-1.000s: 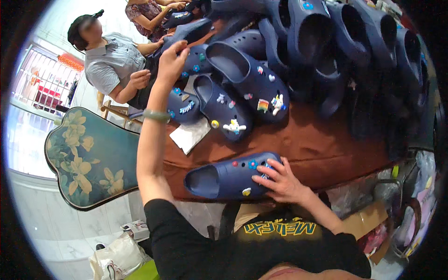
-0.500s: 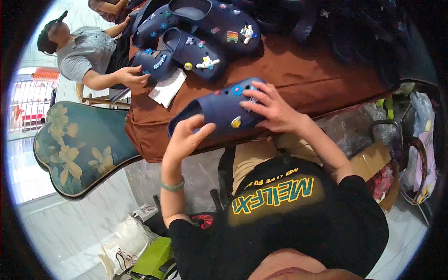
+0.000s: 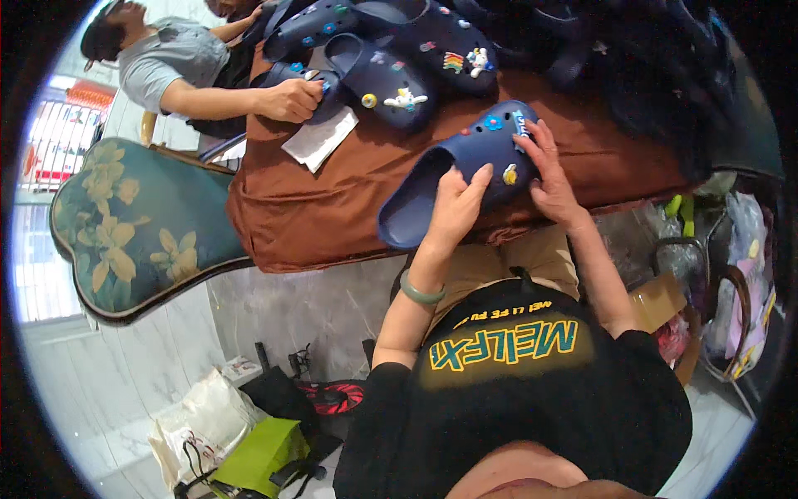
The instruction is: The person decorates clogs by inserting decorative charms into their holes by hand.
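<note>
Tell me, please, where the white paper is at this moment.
In the head view, the white paper lies left of centre on the brown cloth, just below the co-worker's hand and to the left of the held navy clog.

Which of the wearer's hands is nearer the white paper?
Left. The left hand is at the opening of the navy clog, lower in view and to the right of the white paper; the right hand is farther right, by the clog's toe end.

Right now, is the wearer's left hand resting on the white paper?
No, the left hand is at the clog, and the paper lies apart from it on the brown cloth.
</note>
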A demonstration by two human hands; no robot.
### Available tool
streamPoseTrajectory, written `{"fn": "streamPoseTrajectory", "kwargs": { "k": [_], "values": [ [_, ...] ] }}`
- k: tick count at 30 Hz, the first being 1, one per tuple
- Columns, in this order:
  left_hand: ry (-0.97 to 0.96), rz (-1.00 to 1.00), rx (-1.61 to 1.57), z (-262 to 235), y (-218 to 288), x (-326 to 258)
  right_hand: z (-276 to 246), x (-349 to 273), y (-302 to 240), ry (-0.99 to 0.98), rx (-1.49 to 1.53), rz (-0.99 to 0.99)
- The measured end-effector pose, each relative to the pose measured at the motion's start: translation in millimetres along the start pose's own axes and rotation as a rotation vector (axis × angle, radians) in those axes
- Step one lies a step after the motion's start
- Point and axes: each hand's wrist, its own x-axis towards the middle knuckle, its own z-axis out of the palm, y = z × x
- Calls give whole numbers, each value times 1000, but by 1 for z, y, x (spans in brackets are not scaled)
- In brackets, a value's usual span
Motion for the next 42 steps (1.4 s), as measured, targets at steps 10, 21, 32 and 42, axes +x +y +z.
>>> {"fn": "streamPoseTrajectory", "kwargs": {
  "k": [10, 21, 32, 42],
  "values": [
    [69, -141, 15, -15, 8, 6, -18, 32, 11, 109, 450, 199],
    [52, -325, -387, -29, 9, 17, -15, 96, 24, -190, -129, -295],
    [103, -347, -387, -32, 10, 21, 6, 119, 34, 134, 386, 104],
    [40, -369, -356, -27, 9, 22, 13, 102, 7, -91, -298, -438]
  ]
}}
